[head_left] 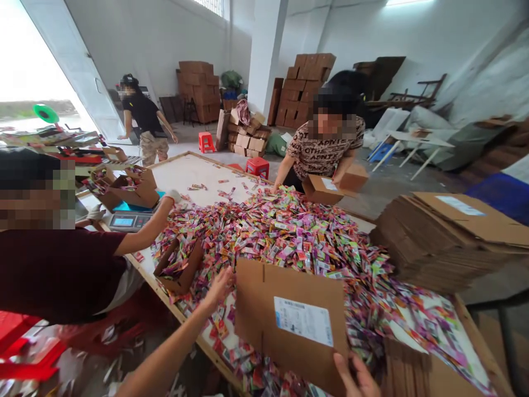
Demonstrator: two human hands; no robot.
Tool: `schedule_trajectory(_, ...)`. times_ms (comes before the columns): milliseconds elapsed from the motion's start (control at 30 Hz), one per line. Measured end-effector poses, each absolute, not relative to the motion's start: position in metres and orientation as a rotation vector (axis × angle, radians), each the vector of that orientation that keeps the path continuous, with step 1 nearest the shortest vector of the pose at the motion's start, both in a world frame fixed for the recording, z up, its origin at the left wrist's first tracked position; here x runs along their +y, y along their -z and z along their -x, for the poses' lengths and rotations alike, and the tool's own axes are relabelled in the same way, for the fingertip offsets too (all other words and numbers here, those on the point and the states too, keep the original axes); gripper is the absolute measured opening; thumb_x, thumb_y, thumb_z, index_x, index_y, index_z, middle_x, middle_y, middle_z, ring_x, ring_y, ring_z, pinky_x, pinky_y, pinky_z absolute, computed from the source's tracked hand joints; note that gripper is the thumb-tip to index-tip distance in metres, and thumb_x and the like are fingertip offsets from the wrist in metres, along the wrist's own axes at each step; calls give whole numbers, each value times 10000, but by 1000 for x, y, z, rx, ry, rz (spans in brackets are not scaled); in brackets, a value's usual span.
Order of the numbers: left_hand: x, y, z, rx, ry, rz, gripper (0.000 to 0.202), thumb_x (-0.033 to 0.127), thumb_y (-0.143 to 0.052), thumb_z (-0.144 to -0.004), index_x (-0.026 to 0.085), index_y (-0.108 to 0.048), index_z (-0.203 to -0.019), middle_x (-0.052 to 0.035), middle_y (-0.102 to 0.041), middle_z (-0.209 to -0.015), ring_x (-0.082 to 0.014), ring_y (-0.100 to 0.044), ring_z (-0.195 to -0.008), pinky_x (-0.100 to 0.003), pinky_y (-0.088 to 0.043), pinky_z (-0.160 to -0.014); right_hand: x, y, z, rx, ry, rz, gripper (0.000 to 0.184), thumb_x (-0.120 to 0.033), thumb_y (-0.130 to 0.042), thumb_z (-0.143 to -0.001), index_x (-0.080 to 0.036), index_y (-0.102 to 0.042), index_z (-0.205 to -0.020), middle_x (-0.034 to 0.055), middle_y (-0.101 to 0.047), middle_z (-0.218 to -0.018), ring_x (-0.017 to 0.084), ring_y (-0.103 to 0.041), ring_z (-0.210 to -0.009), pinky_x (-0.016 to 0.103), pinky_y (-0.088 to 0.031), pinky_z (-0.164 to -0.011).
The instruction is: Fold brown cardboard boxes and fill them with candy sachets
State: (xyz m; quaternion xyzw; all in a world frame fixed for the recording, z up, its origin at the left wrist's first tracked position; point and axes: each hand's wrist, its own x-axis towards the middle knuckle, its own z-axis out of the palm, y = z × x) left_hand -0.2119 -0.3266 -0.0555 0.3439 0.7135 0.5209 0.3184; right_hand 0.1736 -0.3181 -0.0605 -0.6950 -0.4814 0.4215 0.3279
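A folded-flat cardboard box (289,320) with a white printed label (303,321) is held up in front of me. My right hand (356,376) is closed on its lower right corner, thumb on the near face. Beside the box's upper left edge is my left hand (220,285), fingers stretched out; it does not appear to grip the cardboard. Behind and beneath the box spreads a large heap of small colourful packets (285,231). To the left of my left hand, an open carton (182,267) holds some of these packets.
A co-worker (53,259) at left reaches over the table by a scale (126,221) with filled cartons (132,187). Another person (326,140) across handles a box. Flat cartons (430,242) are stacked at right, more (407,369) at lower right. A wooden rim (219,364) edges the table.
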Motion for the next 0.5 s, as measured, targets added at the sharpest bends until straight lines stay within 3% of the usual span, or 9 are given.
schedule_trajectory(67,-333,68,180,1801,-1360,-785,636,656,-501,-825,168,-565,-1228,-165,-648,-1243,-291,-591,-1176,-406,-456,-1001,-324,66,-160,-1237,-1275,1761,635,-702,-741,-496,-211,-692,-896,128,-751,-1005,370,-667,-1048,396,-569,-877)
schedule_trajectory(167,-343,77,157,1759,-1321,-600,818,715,-483,-815,150,-408,-1401,-186,-533,-1420,-281,-489,-1327,-375,-392,-1084,-330,67,-148,-1164,-1385,1679,640,-695,-753,-539,-198,-690,-937,107,-751,-1010,333,-668,-1042,370,-561,-878)
schedule_trajectory(233,-347,79,157,1751,-1272,-504,872,758,-406,-826,134,-370,-1433,-198,-507,-1446,-289,-475,-1345,-390,-395,-1086,-333,64,-144,-1233,-1378,1636,570,-724,-720,-584,-200,-693,-809,92,-755,-894,315,-682,-958,352,-566,-829)
schedule_trajectory(333,-349,77,165,1730,-1187,-464,867,795,-316,-825,139,-476,-1369,-195,-569,-1388,-326,-554,-1260,-453,-452,-1028,-337,62,-138,-1394,-1345,1581,586,-796,-657,-596,-210,-658,-615,93,-724,-710,303,-682,-797,348,-569,-724)
schedule_trajectory(433,-357,69,176,1726,-1148,-554,753,763,-473,-782,155,-621,-1201,-168,-682,-1226,-331,-629,-1142,-449,-485,-988,-340,65,-132,-1421,-1357,1575,597,-805,-655,-586,-208,-677,-603,112,-730,-715,310,-683,-751,358,-570,-703)
schedule_trajectory(500,-367,61,196,1814,-1190,-655,703,691,-599,-747,174,-609,-1225,-154,-642,-1296,-331,-561,-1239,-441,-429,-1058,-342,67,-130,-1417,-1398,1588,585,-791,-659,-598,-207,-685,-607,119,-734,-722,319,-687,-759,363,-571,-723)
